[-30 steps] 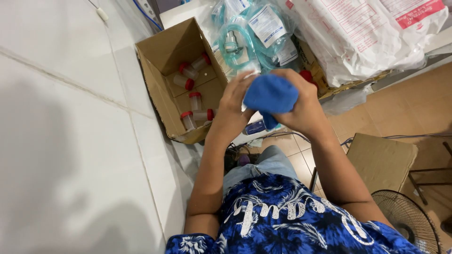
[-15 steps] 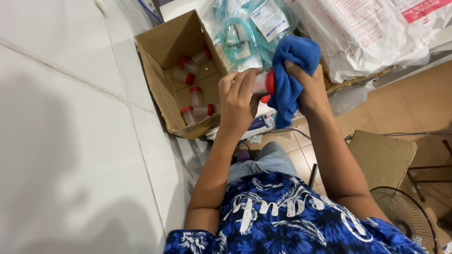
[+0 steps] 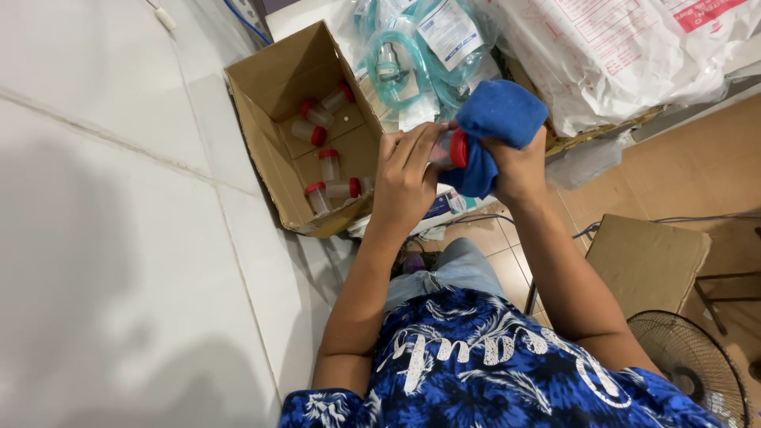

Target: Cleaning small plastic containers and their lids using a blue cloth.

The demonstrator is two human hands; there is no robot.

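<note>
Gripping red-capped cup [image 3: 449, 149], cloth [image 3: 493, 127]; box rim [image 3: 261, 143] near.

The right hand [image 3: 519, 162] bunched the blue cloth [image 3: 495, 127] back down against the red-capped container [image 3: 450, 149] held in the left hand [image 3: 404, 178].

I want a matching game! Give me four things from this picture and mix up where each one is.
Things:
1. blue cloth
2. small clear jar with a red lid
3. brown cardboard box
4. black wire fan

Places:
A. bottom right corner
B. in the left hand
C. in the right hand
D. against the white wall, with red-lidded jars inside

Pairs: 1-C, 2-B, 3-D, 4-A
</note>
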